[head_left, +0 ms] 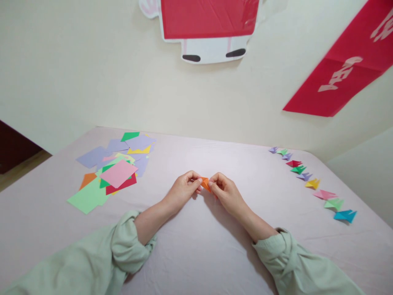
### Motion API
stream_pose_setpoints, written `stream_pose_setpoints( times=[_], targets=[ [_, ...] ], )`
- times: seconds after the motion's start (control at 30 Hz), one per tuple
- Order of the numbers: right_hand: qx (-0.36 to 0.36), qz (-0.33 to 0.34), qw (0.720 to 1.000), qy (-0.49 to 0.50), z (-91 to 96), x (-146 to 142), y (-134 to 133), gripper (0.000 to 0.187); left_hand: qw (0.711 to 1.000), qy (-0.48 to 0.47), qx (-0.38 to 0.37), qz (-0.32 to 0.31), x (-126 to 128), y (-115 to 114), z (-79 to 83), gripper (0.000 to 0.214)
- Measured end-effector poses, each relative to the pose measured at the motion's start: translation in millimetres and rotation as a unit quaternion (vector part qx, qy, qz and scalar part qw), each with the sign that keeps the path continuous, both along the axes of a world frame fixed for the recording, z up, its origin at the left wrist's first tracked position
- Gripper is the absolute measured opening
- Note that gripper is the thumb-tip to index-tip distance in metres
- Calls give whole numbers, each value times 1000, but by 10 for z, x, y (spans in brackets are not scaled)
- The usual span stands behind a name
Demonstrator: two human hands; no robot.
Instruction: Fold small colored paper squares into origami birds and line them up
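A small folded piece of orange paper (205,183) is held between both hands just above the middle of the pale pink table (196,246). My left hand (183,189) pinches its left side with fingers closed. My right hand (225,190) pinches its right side, fingers curled round it. Both forearms, in pale green sleeves, rest on the table.
A loose pile of coloured paper squares (115,170) lies at the left, with a pink sheet on top and a light green one nearest me. A curved row of several small folded paper figures (310,180) runs along the right side. The cream wall behind carries red banners (346,69).
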State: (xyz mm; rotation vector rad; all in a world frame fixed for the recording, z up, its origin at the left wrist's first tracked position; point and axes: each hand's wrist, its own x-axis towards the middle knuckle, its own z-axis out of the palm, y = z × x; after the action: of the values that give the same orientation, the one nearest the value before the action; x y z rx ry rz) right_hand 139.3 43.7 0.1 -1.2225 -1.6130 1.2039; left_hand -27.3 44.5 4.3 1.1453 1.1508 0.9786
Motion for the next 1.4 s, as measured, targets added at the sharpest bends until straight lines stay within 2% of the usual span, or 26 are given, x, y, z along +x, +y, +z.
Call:
stream_pose_setpoints(
  times=[0.13, 0.23, 0.33, 0.67, 0.83, 1.13, 1.4],
  targets=[
    [73, -11, 995, -69, 12, -10, -59, 6, 1000, -19, 1, 18, 7, 0, -10, 13],
    [156, -24, 978, -137, 9, -12, -82, 10, 999, -34, -3, 30, 11, 3, -30, 13],
    [191, -14, 967, -169, -10, -7, -80, 15, 999, -40, -6, 22, 13, 5, -35, 14],
    [156, -17, 972, -174, -1, -16, -82, 7, 999, -32, 12, -10, 11, -32, -16, 18],
    [137, -39, 973, -182, 0, -11, -85, 9, 999, -41, 21, -18, 33, -51, -43, 18],
    [133, -26, 975, -177, 8, -7, -88, 6, 999, -34, 15, -23, 43, -34, -79, 15],
    [110, -28, 990, -84, -33, 5, -56, 19, 998, -48, 42, 26, 33, -37, -97, 18]
  ],
)
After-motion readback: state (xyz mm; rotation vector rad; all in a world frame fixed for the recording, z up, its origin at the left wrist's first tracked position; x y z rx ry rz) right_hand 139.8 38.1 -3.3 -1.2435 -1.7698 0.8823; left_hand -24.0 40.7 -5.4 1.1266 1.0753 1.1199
